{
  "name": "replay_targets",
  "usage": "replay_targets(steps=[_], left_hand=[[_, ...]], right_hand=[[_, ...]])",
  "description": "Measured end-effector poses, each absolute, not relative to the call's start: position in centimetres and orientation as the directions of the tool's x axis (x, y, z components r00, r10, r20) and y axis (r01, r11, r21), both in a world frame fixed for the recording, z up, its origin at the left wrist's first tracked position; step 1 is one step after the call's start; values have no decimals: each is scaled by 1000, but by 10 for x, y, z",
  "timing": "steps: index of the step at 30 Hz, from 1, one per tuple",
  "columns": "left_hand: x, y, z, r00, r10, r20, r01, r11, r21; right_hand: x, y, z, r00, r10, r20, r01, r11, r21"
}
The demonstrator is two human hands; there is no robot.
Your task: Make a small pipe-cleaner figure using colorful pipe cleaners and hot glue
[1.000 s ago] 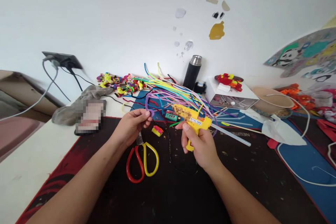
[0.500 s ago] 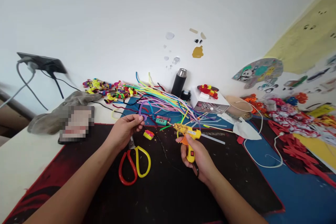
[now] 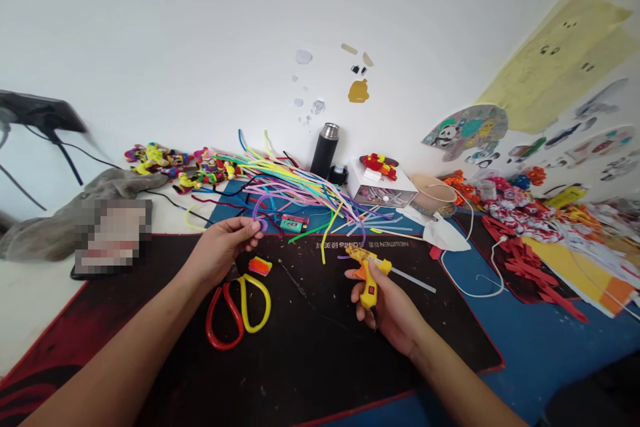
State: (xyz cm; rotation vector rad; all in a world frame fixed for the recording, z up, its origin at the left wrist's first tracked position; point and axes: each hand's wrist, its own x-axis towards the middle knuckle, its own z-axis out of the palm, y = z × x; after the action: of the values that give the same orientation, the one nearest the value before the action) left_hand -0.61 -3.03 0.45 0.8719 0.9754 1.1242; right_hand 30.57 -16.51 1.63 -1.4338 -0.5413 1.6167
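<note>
Between thumb and fingertips, my left hand point(image 3: 231, 243) pinches a purple pipe cleaner point(image 3: 256, 208), coiled at the pinched end. Wrapped round the handle of a yellow glue gun point(image 3: 369, 277) is my right hand point(image 3: 387, 303); the nozzle points up and left, and a clear glue stick point(image 3: 414, 280) sticks out behind. Scissors point(image 3: 225, 320) with one red and one yellow handle lie below my left hand, their blades mostly hidden. A small red and yellow piece point(image 3: 261, 266) rests on the black mat point(image 3: 300, 360) between my hands.
Behind my hands lies a pile of coloured pipe cleaners point(image 3: 300, 188), with a black flask point(image 3: 325, 151) and a white box point(image 3: 383, 192) beyond. Colourful figures point(image 3: 160, 160) are at the back left. A white cable point(image 3: 493, 267) and red strips point(image 3: 533, 270) lie to the right.
The view has turned to the right. The glue gun has moved away from my left hand, nozzle tilted further upward. My left hand still pinches the purple pipe cleaner.
</note>
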Motion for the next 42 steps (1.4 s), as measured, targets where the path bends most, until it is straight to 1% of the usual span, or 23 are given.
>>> replay_targets(steps=[5, 8, 12, 16, 19, 20, 22, 24, 25, 27, 31, 33, 36, 39, 42], left_hand=[[-6, -32, 7, 144, 973, -183, -306, 220, 926], [-6, -33, 8, 140, 972, -189, -300, 224, 927], [-4, -34, 10, 146, 972, -184, -291, 220, 931], [-1, -39, 17, 163, 971, -174, -284, 215, 934], [1, -43, 22, 165, 973, -161, -260, 200, 945], [2, -44, 23, 171, 973, -152, -248, 192, 950], [3, -45, 23, 194, 971, -137, -220, 179, 959], [4, -45, 22, 213, 969, -128, -186, 169, 968], [5, -45, 21, 217, 968, -127, -169, 165, 972], [6, -46, 22, 227, 965, -131, -136, 164, 977], [6, -48, 26, 279, 947, -161, -89, 192, 977], [7, -49, 27, 305, 935, -182, -63, 211, 975], [7, -49, 26, 336, 918, -209, -11, 226, 974], [7, -49, 24, 359, 905, -227, 17, 237, 971], [5, -49, 24, 387, 898, -210, 39, 212, 977]], right_hand=[[306, -152, 24, 32, 799, -600, -271, -571, -775], [306, -146, 29, 30, 781, -624, -177, -610, -772], [309, -142, 29, 40, 779, -625, 70, -627, -776], [319, -148, 24, 52, 810, -584, 356, -561, -747], [325, -157, 20, 60, 862, -504, 531, -455, -715], [326, -160, 19, 78, 904, -421, 570, -387, -725], [325, -164, 17, 41, 972, -232, 638, -204, -742], [320, -163, 15, -9, 994, -110, 639, -79, -765], [315, -159, 14, -31, 995, -91, 615, -53, -787], [303, -148, 13, -45, 997, -70, 535, -35, -844], [269, -120, 19, -80, 997, -8, 399, 25, -917], [252, -108, 24, -75, 997, 31, 294, 52, -955], [229, -95, 31, -77, 994, 71, 192, 85, -978], [214, -88, 37, -63, 992, 107, 179, 116, -977], [205, -83, 42, -30, 993, 114, 179, 118, -977]])
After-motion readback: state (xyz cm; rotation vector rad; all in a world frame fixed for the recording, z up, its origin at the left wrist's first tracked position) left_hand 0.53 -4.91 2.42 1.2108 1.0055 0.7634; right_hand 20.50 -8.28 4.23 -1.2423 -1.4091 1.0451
